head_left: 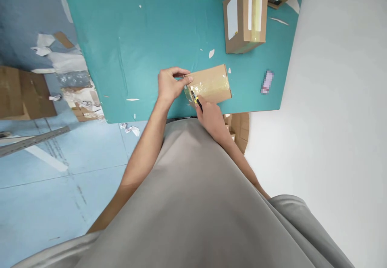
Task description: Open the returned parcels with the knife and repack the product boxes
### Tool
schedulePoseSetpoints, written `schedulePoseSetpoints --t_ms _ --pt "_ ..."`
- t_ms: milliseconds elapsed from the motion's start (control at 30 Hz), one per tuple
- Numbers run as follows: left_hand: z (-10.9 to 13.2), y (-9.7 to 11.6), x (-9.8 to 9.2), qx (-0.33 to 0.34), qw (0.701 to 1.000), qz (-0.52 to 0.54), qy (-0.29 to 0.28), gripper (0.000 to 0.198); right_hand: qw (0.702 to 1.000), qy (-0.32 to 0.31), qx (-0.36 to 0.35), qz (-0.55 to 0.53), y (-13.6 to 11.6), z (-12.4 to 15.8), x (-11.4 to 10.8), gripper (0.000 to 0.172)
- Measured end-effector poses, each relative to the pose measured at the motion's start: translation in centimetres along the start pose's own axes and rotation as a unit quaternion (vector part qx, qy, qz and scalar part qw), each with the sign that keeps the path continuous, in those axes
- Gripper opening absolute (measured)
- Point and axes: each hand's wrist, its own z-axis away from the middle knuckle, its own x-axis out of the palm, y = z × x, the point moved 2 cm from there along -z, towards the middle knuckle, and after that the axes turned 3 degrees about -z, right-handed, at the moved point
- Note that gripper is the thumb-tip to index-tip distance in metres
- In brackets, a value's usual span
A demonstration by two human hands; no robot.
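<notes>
A small brown cardboard box (211,76) lies near the front edge of the green-topped table, with clear yellowish tape along its top. My left hand (172,83) grips the box's left end, thumb on top and fingers at the far corner. In my right hand (211,116) is a black and yellow utility knife (198,101), its tip against the tape at the left end of the box. How deep the blade sits cannot be made out. Loose tape hangs at that end.
A taller taped cardboard box (246,17) with white labels stands at the back right of the table (127,46). A blurred pinkish item (267,82) lies to the right. Paper scraps dot the tabletop. On the floor at left are an open carton (27,94) and packing waste; a white wall (338,98) borders the right.
</notes>
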Motion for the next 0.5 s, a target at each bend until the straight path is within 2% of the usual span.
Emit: schedulePoseSetpoints --t_ms 133,267,367,500 --pt "-0.4 -0.2 0.0 0.002 1.000 -0.004 0.008 0.022 0.999 -0.044 0.029 0.006 0.1 2.1 1.1 0.063" --pt "0.1 0.1 -0.3 0.008 1.000 -0.004 -0.007 0.031 0.999 -0.020 0.010 -0.035 1.2 3.6 1.1 0.061" --pt "1.6 0.5 -0.6 0.007 1.000 -0.002 0.000 0.044 0.993 0.053 -0.021 -0.103 3.3 4.0 -0.1 0.059" --pt "3.7 2.0 -0.5 0.023 0.999 -0.026 0.029 0.059 0.970 0.201 0.035 -0.132 7.6 2.9 -2.1 0.061"
